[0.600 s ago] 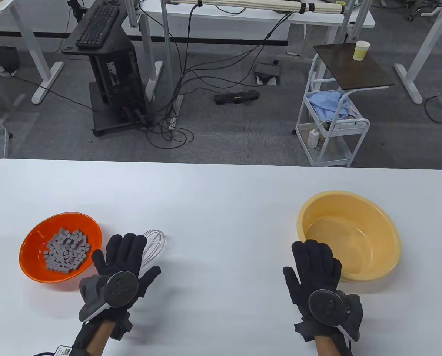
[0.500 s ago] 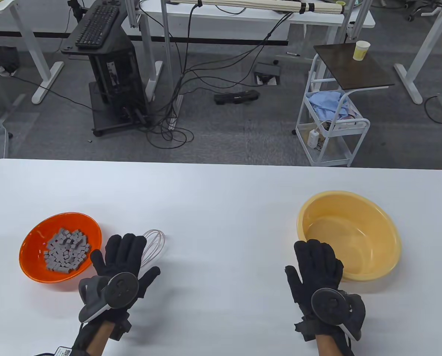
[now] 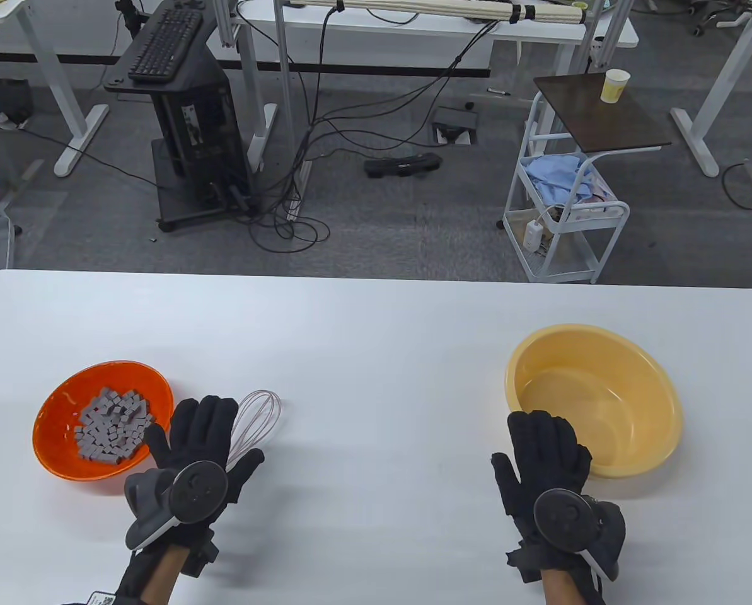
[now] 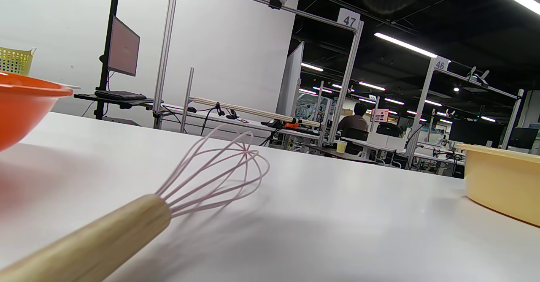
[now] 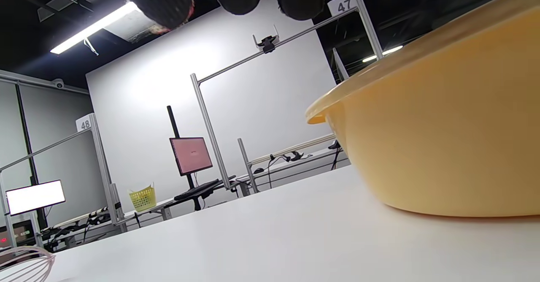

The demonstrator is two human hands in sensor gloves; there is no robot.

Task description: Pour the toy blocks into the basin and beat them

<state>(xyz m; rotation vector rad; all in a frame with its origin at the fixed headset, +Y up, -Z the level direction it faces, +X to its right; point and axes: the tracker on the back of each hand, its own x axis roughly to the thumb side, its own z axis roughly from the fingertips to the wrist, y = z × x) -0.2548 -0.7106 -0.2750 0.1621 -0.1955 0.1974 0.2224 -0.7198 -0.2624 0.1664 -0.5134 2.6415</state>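
Table view shows my left grip (image 3: 196, 444) flat and spread, fingers straight, holding nothing, hovering low over the wooden handle of the whisk (image 3: 256, 419), whose pink wires fan out just beyond my fingertips. Just to the left of that grip sits the orange bowl (image 3: 54, 454) with the grey toy blocks (image 3: 112, 432) heaped inside it, near enough that my little finger is almost at its rim. My right grip (image 3: 543, 457) is likewise open and empty, fingers straight, its tips at the near rim of the yellow basin (image 3: 656, 403), which stands just ahead and to the right of it; I cannot tell whether they touch the rim. In the left wrist view the whisk lies flat on the white table (image 4: 337, 214) right under my palm, with no finger around its handle. The basin holds no blocks, so I judge the task to be at its very start: nothing is poured and nothing beaten. The next move, as I read it, calls for my left grip to shift to the orange bowl and curl round its rim, lift it level so the loose blocks do not spill, carry it well across the table to the basin, and tip it there while my right grip steadies the basin.
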